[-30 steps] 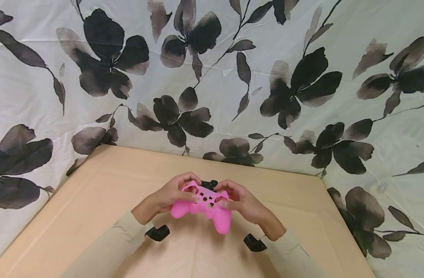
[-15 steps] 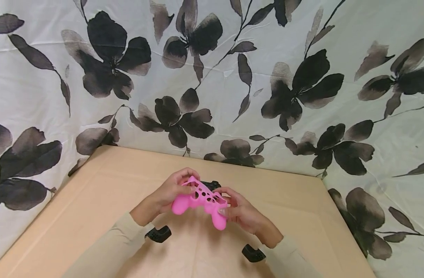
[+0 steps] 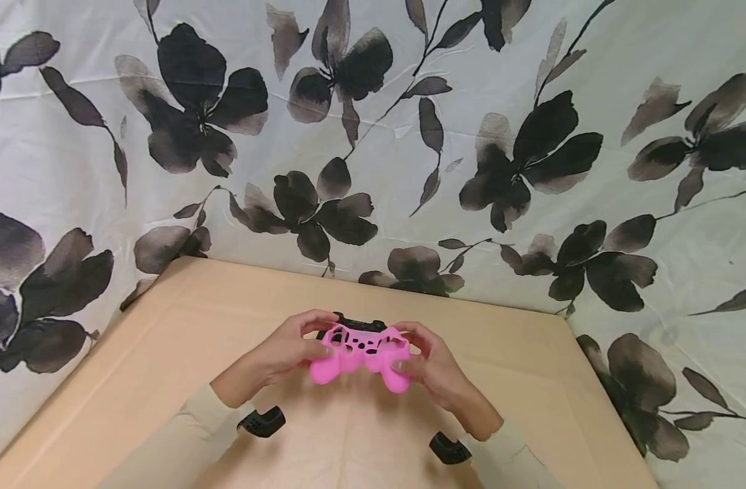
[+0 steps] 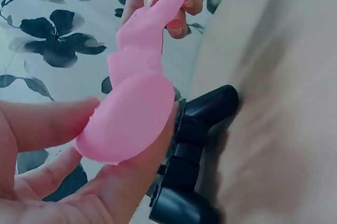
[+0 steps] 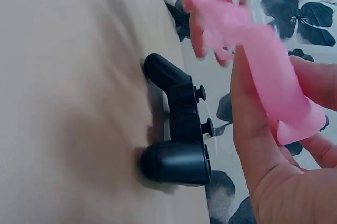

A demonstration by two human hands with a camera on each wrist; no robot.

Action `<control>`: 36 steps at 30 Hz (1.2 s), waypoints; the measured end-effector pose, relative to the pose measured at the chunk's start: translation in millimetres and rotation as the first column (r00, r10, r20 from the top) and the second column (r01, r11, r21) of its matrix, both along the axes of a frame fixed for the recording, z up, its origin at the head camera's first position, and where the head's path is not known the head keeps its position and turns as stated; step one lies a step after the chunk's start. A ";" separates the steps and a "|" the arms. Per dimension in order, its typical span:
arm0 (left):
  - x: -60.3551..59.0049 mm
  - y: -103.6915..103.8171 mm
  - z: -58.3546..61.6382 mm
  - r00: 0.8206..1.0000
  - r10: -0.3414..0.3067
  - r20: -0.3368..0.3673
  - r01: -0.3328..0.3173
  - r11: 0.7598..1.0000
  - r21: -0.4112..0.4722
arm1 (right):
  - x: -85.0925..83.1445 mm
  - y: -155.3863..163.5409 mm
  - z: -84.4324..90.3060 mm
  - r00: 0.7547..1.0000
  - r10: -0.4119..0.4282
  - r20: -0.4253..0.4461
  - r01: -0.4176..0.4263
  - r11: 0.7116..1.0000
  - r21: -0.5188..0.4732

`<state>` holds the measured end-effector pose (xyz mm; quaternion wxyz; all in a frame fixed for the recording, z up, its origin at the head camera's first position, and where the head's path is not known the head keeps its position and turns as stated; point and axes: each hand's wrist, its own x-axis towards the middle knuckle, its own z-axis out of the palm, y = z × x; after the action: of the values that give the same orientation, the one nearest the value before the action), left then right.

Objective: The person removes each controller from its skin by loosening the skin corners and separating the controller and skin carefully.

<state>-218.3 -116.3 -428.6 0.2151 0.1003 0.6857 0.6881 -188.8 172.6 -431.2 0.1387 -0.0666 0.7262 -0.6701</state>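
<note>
Pink silicone controller cover (image 3: 361, 348) sits low centre in the head view, lifted just above the desk (image 3: 165, 326) and stretched between both hands. Left hand (image 3: 284, 350) pinches one grip end, thumb on top and fingers curled beneath, while right hand (image 3: 428, 363) clamps the other grip end the same way. Black game controller (image 3: 354, 320) lies bare on the desk just behind the cover, thumbsticks showing in the right wrist view, with flowered cloth (image 3: 373, 136) filling the upper frame.
</note>
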 end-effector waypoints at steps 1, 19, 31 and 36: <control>0.6 -0.9 -0.5 1.000 0.009 -0.008 -0.009 1.000 0.006 | -0.1 0.5 -0.4 1.000 0.000 -0.004 0.000 1.000 -0.002; 12.3 12.0 12.9 0.990 0.115 -0.087 -0.115 0.993 -0.004 | -7.4 8.4 8.5 1.000 0.000 -0.013 0.000 1.000 -0.024; 7.3 20.9 26.4 0.989 0.123 -0.077 -0.123 0.992 0.005 | -10.4 19.0 19.2 1.000 -0.010 -0.006 0.010 1.000 -0.010; 5.4 25.9 32.0 0.990 0.115 -0.077 -0.115 0.993 0.005 | -11.8 23.3 22.9 1.000 -0.017 -0.010 0.017 1.000 -0.007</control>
<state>-213.0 -90.4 -396.6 0.1482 0.0872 0.6980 0.6952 -200.6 195.8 -408.4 0.1289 -0.0643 0.7252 -0.6733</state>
